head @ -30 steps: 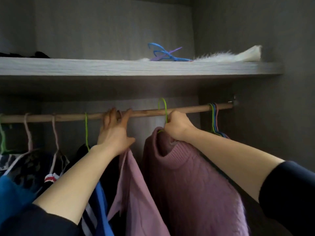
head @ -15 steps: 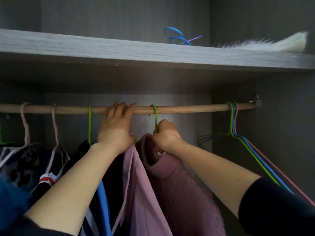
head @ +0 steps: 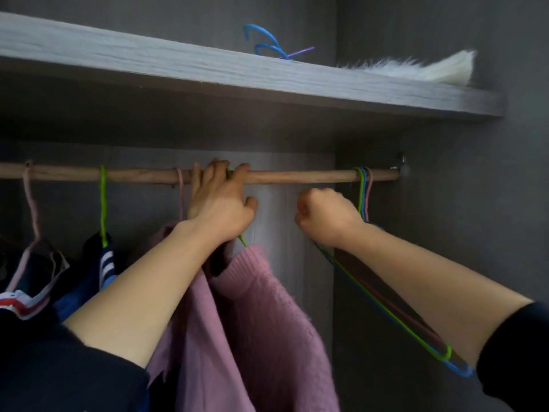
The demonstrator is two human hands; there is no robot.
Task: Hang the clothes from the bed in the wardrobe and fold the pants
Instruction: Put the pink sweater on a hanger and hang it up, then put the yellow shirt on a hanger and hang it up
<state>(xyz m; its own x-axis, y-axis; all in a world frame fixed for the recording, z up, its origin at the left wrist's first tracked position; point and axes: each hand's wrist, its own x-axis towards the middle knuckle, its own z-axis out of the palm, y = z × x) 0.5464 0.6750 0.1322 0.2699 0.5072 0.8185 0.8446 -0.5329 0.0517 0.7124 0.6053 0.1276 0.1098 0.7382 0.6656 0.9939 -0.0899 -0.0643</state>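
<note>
My left hand point(head: 219, 200) has its fingers curled over the wooden rail point(head: 297, 176), and the pink sweater point(head: 267, 316) hangs just below them on a green hanger point(head: 243, 241). My right hand point(head: 325, 217) is a closed fist holding nothing, beside the empty hangers point(head: 364, 188). The grey wardrobe shelf point(head: 178, 63) runs above my fingers.

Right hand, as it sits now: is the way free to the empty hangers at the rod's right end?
Probably yes. The right hand is curled and seemingly empty just left of the hangers on the rod, with nothing between; the sweater hangs further left.
</note>
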